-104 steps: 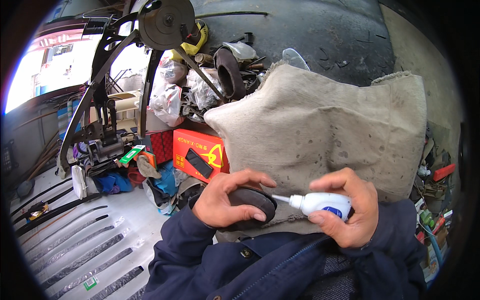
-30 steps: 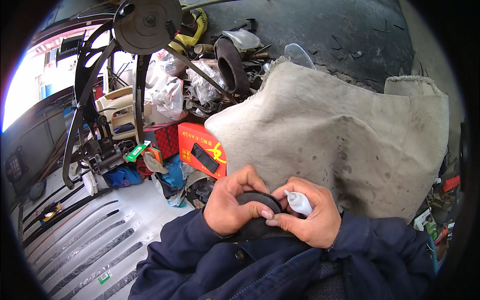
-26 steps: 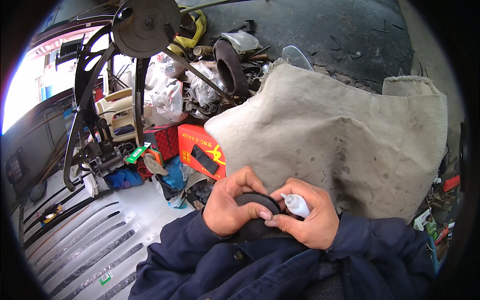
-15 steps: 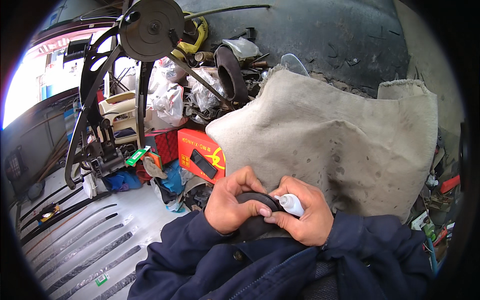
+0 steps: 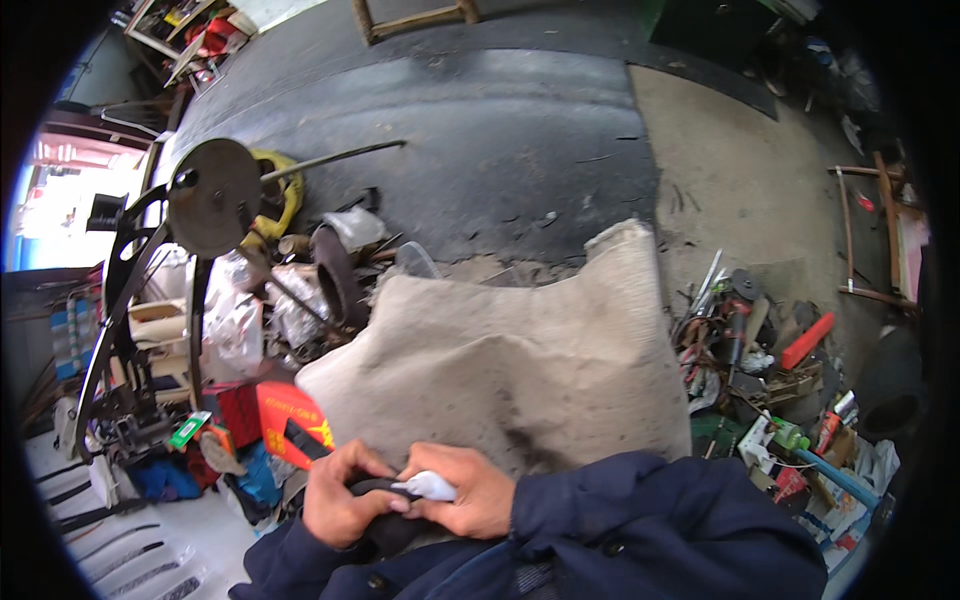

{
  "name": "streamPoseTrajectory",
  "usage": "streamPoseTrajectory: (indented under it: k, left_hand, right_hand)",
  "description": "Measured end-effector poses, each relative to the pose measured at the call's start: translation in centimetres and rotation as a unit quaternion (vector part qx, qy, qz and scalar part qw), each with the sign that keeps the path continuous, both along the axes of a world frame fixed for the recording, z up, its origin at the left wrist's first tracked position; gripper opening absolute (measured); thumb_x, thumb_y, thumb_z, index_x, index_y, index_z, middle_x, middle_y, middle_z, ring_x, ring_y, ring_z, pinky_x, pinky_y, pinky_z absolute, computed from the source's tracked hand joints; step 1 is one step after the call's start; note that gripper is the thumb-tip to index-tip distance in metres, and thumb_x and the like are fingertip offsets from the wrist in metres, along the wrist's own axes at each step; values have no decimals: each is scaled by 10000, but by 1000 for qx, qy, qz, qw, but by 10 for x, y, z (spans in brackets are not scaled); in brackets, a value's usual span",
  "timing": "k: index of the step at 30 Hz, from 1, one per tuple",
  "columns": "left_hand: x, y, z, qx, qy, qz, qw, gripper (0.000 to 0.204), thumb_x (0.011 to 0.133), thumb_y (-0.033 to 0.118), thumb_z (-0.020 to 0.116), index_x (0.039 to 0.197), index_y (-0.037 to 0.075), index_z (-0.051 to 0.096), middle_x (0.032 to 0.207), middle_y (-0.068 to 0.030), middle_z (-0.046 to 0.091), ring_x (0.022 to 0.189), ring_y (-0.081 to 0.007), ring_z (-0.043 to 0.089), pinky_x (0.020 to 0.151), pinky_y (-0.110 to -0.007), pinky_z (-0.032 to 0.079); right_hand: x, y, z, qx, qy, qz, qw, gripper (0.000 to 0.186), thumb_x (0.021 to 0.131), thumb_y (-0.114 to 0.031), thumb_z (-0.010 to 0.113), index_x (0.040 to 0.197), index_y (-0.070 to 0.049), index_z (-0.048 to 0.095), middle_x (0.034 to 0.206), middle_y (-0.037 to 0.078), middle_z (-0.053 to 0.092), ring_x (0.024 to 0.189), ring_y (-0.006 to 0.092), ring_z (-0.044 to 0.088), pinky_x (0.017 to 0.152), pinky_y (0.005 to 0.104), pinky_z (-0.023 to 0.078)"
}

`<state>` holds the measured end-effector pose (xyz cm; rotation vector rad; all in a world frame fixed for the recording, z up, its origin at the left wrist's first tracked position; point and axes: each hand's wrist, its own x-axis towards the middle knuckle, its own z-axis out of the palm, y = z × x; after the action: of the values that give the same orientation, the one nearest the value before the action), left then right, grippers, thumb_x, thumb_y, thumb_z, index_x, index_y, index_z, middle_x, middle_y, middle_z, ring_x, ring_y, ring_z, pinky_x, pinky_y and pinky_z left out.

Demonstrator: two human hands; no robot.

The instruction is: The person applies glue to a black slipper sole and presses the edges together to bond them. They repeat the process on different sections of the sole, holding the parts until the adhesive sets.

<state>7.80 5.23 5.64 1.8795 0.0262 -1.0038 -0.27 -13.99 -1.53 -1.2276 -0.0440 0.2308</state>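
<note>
Low in the middle of the view, my left hand [image 5: 338,500] is closed on a black shoe [image 5: 392,533], its thumb along the curved edge. Much of the shoe is hidden by my hands and sleeves. My right hand [image 5: 472,495] wraps round a small white squeeze bottle [image 5: 430,486]. The bottle's narrow nozzle points left at the shoe's edge, close to my left thumb; whether it touches cannot be made out. Both hands nearly meet. Beneath and beyond them a stained beige cloth [image 5: 480,340] spreads out.
At left stands a black hand-cranked machine with a round wheel [image 5: 212,198]. A red box [image 5: 285,415] with a dark flat object [image 5: 303,438] on it lies beside the cloth. Tools, among them an angle grinder [image 5: 740,310], and a red-handled piece [image 5: 807,341] crowd the right.
The view has swung up and right, bringing in more floor and the right-hand tools. Both hands keep hold of the shoe and the bottle; the nozzle now lies flatter, pointing along the edge.
</note>
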Motion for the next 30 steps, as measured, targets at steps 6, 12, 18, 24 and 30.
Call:
streamPoseTrajectory:
  k: [6,12,18,24,30]
  left_hand:
    - [-1,-11,-4,-3,-38,14,999,292,691,32,893,865,16,659,824,-40,697,762,-111,643,722,-259,507]
    - [1,1,-2,-55,-35,32,997,272,736,24,838,924,14,641,873,-55,698,793,-130,652,735,-276,509]
    - [-1,7,-16,-164,33,96,981,325,736,29,874,914,29,602,870,-76,667,791,-141,620,740,-271,479]
    - [7,6,-30,-187,47,90,977,423,712,129,943,933,41,593,877,-109,676,771,-168,632,708,-268,485]
    - [10,9,-33,-268,90,117,952,346,751,49,873,945,26,587,884,-136,694,822,-199,673,786,-311,536]
  right_hand:
    - [0,-3,-2,-29,-26,-30,999,239,838,-78,783,982,-52,594,939,161,632,898,397,646,755,430,498]
    - [0,-2,4,38,120,3,992,264,823,-136,891,956,-22,695,828,60,694,769,86,621,695,283,508]
    - [0,2,7,1,13,-52,999,340,796,-178,892,956,-10,644,867,141,653,736,283,650,675,379,506]
    - [6,1,8,-14,30,-61,998,337,805,-169,880,957,-10,624,890,153,649,767,314,662,691,399,513]
    - [5,0,12,18,80,-37,996,353,819,-210,886,957,-9,631,855,168,672,739,289,671,674,387,521]
